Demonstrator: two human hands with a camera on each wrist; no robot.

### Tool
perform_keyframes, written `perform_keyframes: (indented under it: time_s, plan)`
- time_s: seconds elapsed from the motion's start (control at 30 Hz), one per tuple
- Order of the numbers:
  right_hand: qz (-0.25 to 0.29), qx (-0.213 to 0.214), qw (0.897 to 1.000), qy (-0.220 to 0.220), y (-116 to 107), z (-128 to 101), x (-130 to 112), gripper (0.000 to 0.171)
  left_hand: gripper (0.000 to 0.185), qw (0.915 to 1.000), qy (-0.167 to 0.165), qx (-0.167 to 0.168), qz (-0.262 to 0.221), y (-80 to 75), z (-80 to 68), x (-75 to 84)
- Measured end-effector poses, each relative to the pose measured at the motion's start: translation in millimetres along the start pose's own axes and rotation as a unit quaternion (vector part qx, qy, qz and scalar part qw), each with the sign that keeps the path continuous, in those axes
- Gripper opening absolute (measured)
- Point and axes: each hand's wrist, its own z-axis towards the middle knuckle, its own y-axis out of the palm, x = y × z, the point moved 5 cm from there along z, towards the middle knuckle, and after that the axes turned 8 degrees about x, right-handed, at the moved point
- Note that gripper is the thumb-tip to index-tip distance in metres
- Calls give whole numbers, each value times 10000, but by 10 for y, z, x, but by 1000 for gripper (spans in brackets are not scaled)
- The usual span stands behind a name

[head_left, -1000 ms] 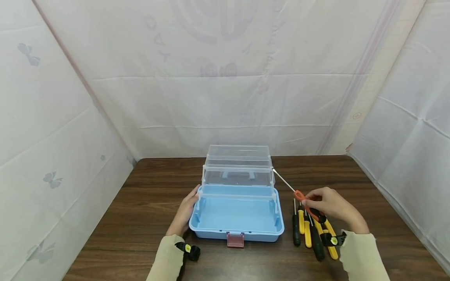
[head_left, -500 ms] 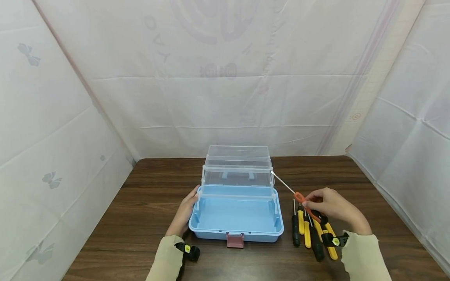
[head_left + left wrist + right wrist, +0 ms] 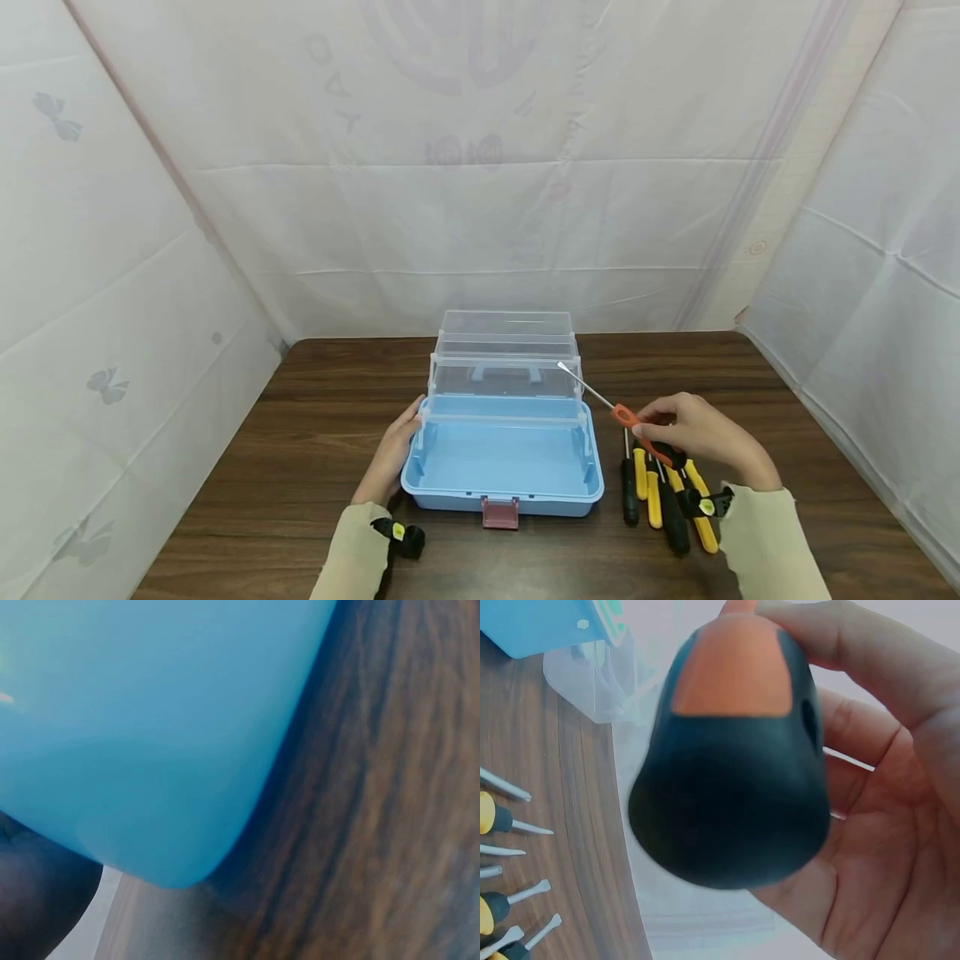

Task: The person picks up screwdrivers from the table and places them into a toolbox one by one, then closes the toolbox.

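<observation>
My right hand (image 3: 693,433) pinches a screwdriver (image 3: 625,415) by its orange and black handle between thumb and fingers. Its long metal shaft points up and left, and the flat tip overlaps the clear trays in the head view. Seen from the right wrist, the rounded black butt of the handle (image 3: 731,802) fills the middle, with the palm (image 3: 885,847) behind it. A light blue toolbox (image 3: 502,505) stands with its clear two-level trays (image 3: 504,346) raised. Against the box's left side rests my left hand (image 3: 392,454), its fingers fairly straight; the fingertips are partly hidden.
Several screwdrivers with black handles (image 3: 630,492) and yellow handles (image 3: 655,500) lie right of the box, beneath the right hand. The box's pink latch (image 3: 500,513) hangs at the front. White sheeting (image 3: 450,217) surrounds the brown wooden table (image 3: 315,467).
My right hand has shifted a little left with the screwdriver, bringing its tip from the trays' right edge to in front of them in view. The left hand and box look unmoved.
</observation>
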Motion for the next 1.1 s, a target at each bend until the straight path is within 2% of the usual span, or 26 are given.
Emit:
perform_keyframes:
  time_s: [0.27, 0.67, 1.1]
  plan:
    - [165, -224, 9994, -227, 62, 66, -91, 30, 51, 10000, -9, 6, -21, -7, -4, -3]
    - [83, -364, 9951, -919, 231, 203, -270, 27, 51, 10000, -9, -16, -63, 28, -12, 11]
    - [254, -804, 9884, -1267, 452, 297, -507, 23, 51, 10000, -48, 37, 25, 48, -15, 21]
